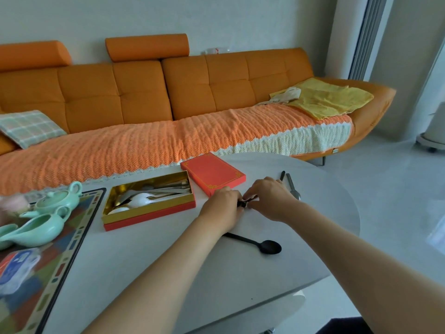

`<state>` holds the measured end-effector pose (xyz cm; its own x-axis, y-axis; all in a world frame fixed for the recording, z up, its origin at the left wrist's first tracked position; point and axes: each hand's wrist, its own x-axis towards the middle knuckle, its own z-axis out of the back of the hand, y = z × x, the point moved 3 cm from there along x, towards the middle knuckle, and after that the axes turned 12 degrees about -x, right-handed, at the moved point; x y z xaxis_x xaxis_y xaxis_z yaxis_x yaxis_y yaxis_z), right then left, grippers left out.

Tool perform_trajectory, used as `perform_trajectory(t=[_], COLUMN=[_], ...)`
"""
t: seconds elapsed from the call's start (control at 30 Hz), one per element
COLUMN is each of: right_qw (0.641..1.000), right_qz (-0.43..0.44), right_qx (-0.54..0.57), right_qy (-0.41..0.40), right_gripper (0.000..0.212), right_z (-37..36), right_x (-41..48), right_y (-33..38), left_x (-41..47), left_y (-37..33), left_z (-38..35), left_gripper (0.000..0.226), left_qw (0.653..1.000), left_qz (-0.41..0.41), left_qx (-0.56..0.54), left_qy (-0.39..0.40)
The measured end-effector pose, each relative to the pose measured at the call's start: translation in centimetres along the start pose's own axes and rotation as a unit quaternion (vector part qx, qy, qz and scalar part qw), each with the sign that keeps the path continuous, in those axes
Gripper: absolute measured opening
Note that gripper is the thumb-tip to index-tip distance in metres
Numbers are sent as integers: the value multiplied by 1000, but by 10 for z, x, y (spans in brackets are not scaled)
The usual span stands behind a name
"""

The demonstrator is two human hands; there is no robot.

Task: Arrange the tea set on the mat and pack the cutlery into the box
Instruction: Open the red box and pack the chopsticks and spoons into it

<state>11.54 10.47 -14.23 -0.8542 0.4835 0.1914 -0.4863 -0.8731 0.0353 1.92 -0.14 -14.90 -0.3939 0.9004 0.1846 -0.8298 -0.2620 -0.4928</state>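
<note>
Counter (144, 261) before orange sofa (144, 92). Left grip (222, 206) and right grip (269, 198) both pinched the dark cutlery piece (242, 204) between them. Judged light, rigid, slippery; best taken mid-handle. Box (149, 216) lay open left of both.

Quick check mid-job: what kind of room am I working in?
Most likely a home living room: an orange sofa with a plaid cushion stands behind a white table carrying a green tea set and an open cutlery box.
</note>
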Motion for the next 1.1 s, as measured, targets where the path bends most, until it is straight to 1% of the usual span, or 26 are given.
perform_trajectory(t=[0.1,0.2,0.3,0.4,0.5,0.57,0.63,0.7,0.77,0.87,1.0,1.1], right_qw=[999,997,995,990,983,980,981,981,981,981,982,985], right_qz=[26,55,75,106,123,126,122,117,114,114,114,112], right_qx=[-28,-39,-40,-23,16,41,85,133,154,156,147,128], right_qy=[13,27,50,88,138,148,124,79,36,-10,-26,-13], right_gripper=[22,18,18,16,15,15,12,11,17,27,38,40], right_z=[-1,2,7,9,9,10,10,12,17,23,20,11], right_x=[2,6,9,11,13,17,22,30,37,47,63,76], right_y=[12,27,47,66,83,93,103,114,126,144,165,177], left_x=[-12,-26,-42,-55,-68,-75,-81,-86,-89,-90,-89,-91], left_y=[8,20,32,44,54,61,70,84,99,124,150,164], left_z=[11,22,31,41,53,65,78,92,107,130,145,145], left_gripper=[37,44,49,42,38,33,30,30,33,36,36,33], left_qw=[1000,999,998,998,998,998,999,998,996,991,988,987], left_qz=[-1,21,42,48,51,44,34,26,21,22,40,46], left_qx=[-8,-20,-19,-4,-16,-29,-36,-45,-54,-50,-40,44], left_qy=[15,18,32,40,33,20,-2,-34,-75,-125,-147,-148])
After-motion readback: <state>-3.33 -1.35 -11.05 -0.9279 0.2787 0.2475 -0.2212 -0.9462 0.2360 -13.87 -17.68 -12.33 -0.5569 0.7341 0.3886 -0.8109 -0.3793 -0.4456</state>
